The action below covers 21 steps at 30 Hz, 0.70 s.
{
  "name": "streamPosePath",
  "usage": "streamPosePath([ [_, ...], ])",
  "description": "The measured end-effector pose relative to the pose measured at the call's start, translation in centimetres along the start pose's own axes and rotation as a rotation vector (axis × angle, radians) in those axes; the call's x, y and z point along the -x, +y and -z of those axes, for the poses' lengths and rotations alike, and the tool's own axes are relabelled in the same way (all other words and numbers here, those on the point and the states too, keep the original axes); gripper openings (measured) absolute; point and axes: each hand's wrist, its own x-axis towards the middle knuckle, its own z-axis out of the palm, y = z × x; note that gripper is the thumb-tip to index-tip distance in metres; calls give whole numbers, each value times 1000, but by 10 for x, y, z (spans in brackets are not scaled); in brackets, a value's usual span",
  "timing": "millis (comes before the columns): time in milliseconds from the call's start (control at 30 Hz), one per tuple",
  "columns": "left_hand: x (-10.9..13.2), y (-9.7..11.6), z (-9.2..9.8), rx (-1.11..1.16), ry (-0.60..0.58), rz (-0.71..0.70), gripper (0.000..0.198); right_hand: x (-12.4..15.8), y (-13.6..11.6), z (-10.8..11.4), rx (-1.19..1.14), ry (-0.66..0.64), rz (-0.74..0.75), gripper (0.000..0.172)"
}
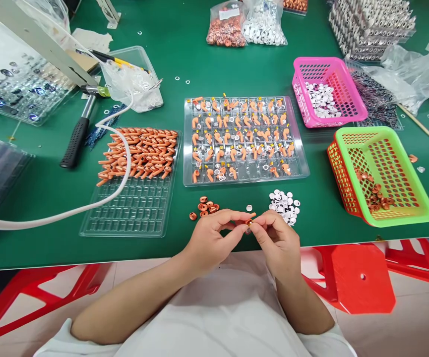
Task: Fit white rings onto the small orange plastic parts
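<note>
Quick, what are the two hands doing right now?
Left hand: closed, thumb and fingers pinching a small orange-brown part.
Right hand: closed, fingertips pinching at the same part from the other side.

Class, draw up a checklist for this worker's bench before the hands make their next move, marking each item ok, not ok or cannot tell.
1. Small part supported: ok, pinched at the fingertips of the left hand and right hand.
2. Small part's fit sound: cannot tell, fingers cover much of it.
3. Copper-coloured caps close by: ok, loose just beyond the left hand.
4. White discs all together: not ok, a lone disc lies apart.
5. Hammer away from both hands: ok, lying far to their left.
</note>
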Motion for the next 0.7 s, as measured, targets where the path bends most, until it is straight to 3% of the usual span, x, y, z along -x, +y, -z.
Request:
streamPosePath([
  [367, -1, 0, 8, -118, -92, -124, 17, -11, -6, 14, -47, -170, -144, 13],
  [533, 1, 1, 9, -51, -164, -73, 16, -13, -6, 17, -73, -207, -199, 15],
  [700, 1, -1, 9, 146, -198, 80, 15, -15, -6, 16, -84, -225, -161, 16],
])
